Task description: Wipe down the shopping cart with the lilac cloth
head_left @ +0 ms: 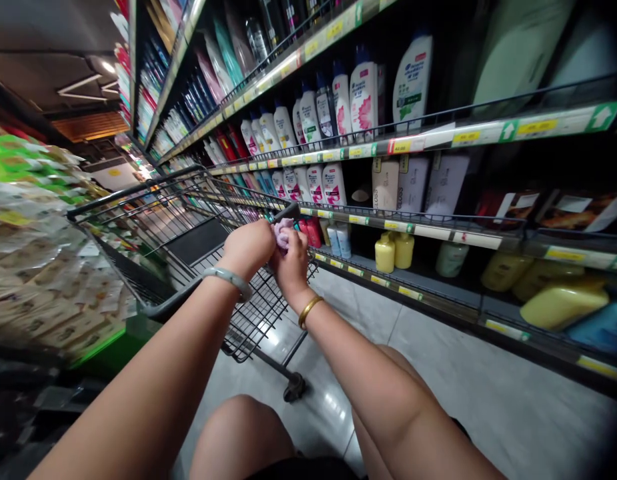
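Note:
In front of me, my left hand (251, 245) and my right hand (291, 261) meet above the shopping cart's handle side. Between them is a crumpled, light purple cloth (283, 233), with the fingers of my right hand closed round it. My left hand is bent over at the wrist, its back toward me, and presses against the same cloth; most of its fingers are hidden. A pale bangle (228, 279) circles my left wrist and a gold bangle (309, 311) my right. Just beyond and below the hands stands the black wire shopping cart (168, 308).
Along the right runs a long shelf (355, 220) with shampoo bottles (363, 93), yellow bottles (385, 253) and price tags. Stacked packages (73, 287) rise on the left beside the cart. Grey tiled floor (418, 373) lies under the cart and my knees; a caster (294, 387) shows.

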`<state>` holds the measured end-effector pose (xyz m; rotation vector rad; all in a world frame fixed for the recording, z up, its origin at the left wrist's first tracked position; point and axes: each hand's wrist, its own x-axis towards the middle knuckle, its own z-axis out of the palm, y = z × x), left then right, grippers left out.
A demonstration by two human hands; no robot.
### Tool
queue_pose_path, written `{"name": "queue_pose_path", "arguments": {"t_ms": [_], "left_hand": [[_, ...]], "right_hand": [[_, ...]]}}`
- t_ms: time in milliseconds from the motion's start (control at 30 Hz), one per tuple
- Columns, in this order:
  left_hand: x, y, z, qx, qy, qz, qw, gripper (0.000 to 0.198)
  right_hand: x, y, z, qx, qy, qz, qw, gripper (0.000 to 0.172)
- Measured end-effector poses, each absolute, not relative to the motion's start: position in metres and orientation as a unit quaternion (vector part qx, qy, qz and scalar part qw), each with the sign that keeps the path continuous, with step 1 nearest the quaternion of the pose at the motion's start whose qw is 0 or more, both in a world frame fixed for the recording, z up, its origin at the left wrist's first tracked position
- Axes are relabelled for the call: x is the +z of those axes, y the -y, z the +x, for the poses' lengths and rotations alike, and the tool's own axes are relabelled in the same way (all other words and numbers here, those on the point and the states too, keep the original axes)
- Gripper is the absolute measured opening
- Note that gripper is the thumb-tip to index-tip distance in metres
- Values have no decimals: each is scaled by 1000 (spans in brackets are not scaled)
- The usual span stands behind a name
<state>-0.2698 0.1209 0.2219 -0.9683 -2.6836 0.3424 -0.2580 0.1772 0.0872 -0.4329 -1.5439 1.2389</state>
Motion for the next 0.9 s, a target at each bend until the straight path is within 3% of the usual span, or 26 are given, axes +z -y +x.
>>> {"name": "queue_pose_path", "arguments": {"t_ms": [267,500,667,900], "left_hand": [[217,-131,-260,99,932,-314,154,51],[226,-141,-262,124,922,-342,132,44],[239,-122,-264,158,917,-345,122,53],[225,-88,-247,203,911,-324,157,43]], "right_hand": [[64,-214,-259,582,587,-331,455,38],[79,-196,-248,561,646,-178,486,37],[68,-222,-240,577,621,-355,395,33],[96,-175,-250,515,652,-113,546,34]]}}
